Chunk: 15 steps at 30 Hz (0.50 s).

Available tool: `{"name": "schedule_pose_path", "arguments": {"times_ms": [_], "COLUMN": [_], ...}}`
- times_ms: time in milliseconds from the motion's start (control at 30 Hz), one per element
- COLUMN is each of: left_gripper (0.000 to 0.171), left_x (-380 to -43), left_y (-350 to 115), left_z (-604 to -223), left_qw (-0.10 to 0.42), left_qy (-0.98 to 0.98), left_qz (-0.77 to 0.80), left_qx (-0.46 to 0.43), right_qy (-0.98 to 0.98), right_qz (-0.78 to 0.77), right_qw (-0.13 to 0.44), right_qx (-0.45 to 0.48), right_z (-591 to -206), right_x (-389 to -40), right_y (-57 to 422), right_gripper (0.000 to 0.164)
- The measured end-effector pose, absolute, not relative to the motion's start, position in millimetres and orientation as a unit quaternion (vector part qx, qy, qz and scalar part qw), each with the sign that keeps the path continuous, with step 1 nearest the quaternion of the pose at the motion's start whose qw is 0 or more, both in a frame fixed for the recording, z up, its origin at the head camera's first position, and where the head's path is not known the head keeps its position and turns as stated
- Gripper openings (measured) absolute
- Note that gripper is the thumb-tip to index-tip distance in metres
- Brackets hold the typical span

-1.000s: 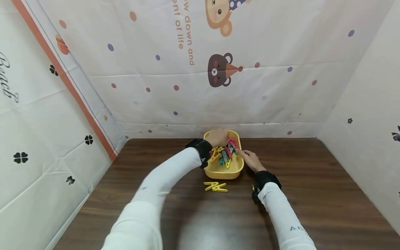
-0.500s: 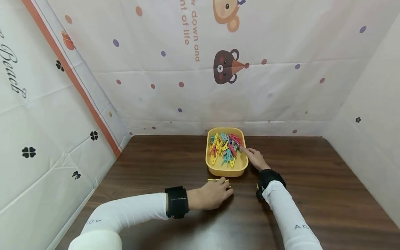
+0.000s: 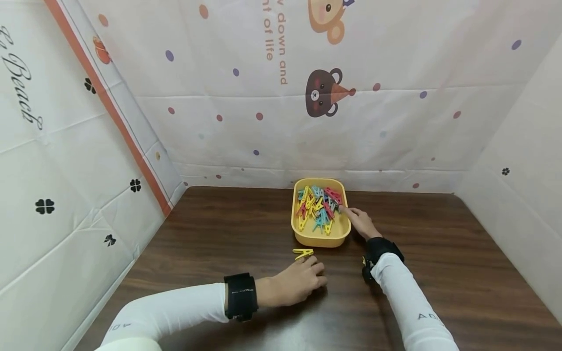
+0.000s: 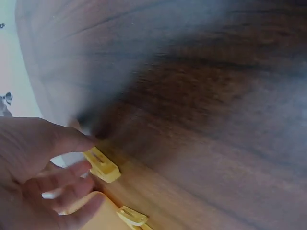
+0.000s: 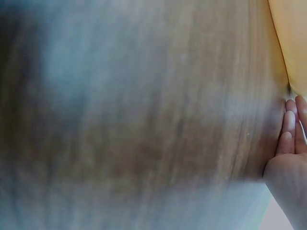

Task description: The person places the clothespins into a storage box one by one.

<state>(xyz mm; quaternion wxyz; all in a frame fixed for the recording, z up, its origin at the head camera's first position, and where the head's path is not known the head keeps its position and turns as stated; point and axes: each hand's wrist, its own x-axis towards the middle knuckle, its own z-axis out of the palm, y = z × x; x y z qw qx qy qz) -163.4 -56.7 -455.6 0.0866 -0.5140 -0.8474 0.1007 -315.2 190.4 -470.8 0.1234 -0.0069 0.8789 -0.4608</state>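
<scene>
My left hand [image 3: 291, 283] is low over the table in front of the yellow basket [image 3: 317, 242]. In the left wrist view its thumb and fingertips pinch a yellow clothespin [image 4: 104, 166]; the head view hides that one behind the fingers. Another yellow clothespin [image 3: 303, 253] lies on the table between the hand and the basket. Inside the basket is a heap of yellow, red and blue-green clothespins [image 3: 316, 207]. At the basket's right side, my right hand [image 3: 362, 223] rests with fairly straight fingers against the rim.
The dark wooden table [image 3: 228, 229] carries the basket near its back edge. A printed white sheet [image 3: 246, 136] rises directly behind, with further white sheets at left and right.
My left hand has come back from over the basket to the table in front and taken hold of one of the two yellow clothespins there. The right hand stays at the rim.
</scene>
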Motion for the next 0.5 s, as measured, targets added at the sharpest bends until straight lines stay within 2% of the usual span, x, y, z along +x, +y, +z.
{"name": "schedule_pose_path", "arguments": {"times_ms": [167, 267, 400, 500], "left_gripper": [0.026, 0.025, 0.025, 0.025], "left_x": [-162, -163, -178, -209], "left_y": [-64, -68, -70, -68], "left_z": [-455, -455, -443, -419], "left_qw": [0.034, 0.025, 0.063, 0.126], "left_qy": [-0.861, -0.872, -0.899, -0.900], "left_qz": [0.063, 0.042, -0.036, -0.085], "left_qx": [-0.504, -0.486, -0.431, -0.408], "right_qy": [0.884, 0.886, 0.887, 0.887], "right_qz": [-0.451, -0.446, -0.446, -0.446], "right_qw": [0.125, 0.126, 0.121, 0.118], "right_qx": [-0.005, -0.004, -0.002, 0.002], "right_z": [-470, -471, -472, -472], "right_x": [-315, -315, -316, -316], "right_y": [190, 189, 189, 189], "right_gripper": [0.091, 0.091, 0.092, 0.093]}}
